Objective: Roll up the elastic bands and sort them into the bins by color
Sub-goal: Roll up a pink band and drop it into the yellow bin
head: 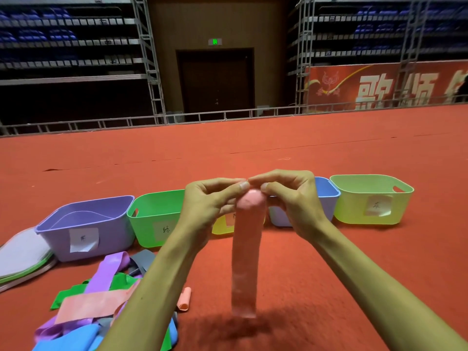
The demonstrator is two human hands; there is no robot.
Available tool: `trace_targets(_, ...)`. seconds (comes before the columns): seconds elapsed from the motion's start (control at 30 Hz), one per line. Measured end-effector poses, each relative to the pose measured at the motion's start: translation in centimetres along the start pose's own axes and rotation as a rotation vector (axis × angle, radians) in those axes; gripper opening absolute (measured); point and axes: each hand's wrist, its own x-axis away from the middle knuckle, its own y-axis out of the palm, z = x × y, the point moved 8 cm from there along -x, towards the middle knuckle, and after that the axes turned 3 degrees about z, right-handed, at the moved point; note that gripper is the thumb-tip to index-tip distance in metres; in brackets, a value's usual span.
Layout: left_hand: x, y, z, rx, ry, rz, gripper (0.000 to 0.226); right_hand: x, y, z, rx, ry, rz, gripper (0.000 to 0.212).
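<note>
Rolling the pink band (244, 262) is the step you're on. It's up in the air in front of you, with the top end wound into a small roll (250, 201) and the long tail hanging straight down toward the red carpet (329, 249). Your left hand (205, 206) and right hand (293, 203) each pinch that roll between thumb and fingertips, one from either side, so both are grasping the band. I'd guess this one's barely started, since most of its length hangs loose. A small rolled-up pink band (184, 298) lies on the carpet just left of the hanging tail, not in any bin, so it looks rolled but not sorted. Further left, close to you, is the pile (101, 295) of loose bands: purple, green, pink, grey and blue, all lying flat and tangled, none rolled as far as I can see. So my read is early days, with pretty much the whole pile left to do. Past your hands the bins sit in a row, each with a paper label: purple bin (86, 226), green bin (152, 216), yellow bin (220, 228) mostly hidden behind your hands, blue bin (326, 198) and pale green bin (372, 201). I can't spot any rolls inside them, though most of the insides are hidden from this angle. A stack of flat lids (20, 257) lies just left of the purple bin.
</note>
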Motion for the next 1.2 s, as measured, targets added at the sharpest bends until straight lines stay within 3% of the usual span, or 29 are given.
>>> trace_targets(0.17, 0.1, -0.4, -0.1, -0.020, 0.011, -0.016, 0.029, 0.4, 0.2, 0.0, 0.038, -0.045, -0.018, 0.012)
trace_targets(0.37, 0.3, -0.8, 0.1, -0.063, 0.063, -0.002, 0.026, 0.5, 0.2, 0.7, 0.080, -0.021, 0.012, 0.010)
trace_targets(0.5, 0.3, -0.9, 0.1, -0.116, 0.101, 0.006, 0.013, 0.6, 0.1, 0.9, 0.106, -0.002, 0.019, 0.004)
trace_targets(0.63, 0.3, -0.9, 0.1, -0.144, 0.124, 0.019, 0.007, 0.9, 0.0, 0.9, 0.121, 0.003, 0.041, 0.011)
trace_targets(1.1, 0.8, -0.3, 0.9, -0.077, 0.111, -0.052, 0.023, 1.4, 0.8, 0.5, -0.006, 0.064, 0.042, 0.016)
trace_targets(1.2, 1.0, -0.3, 0.7, -0.070, 0.098, -0.047, 0.018, 1.4, 1.0, 0.4, -0.011, 0.079, 0.062, 0.017)
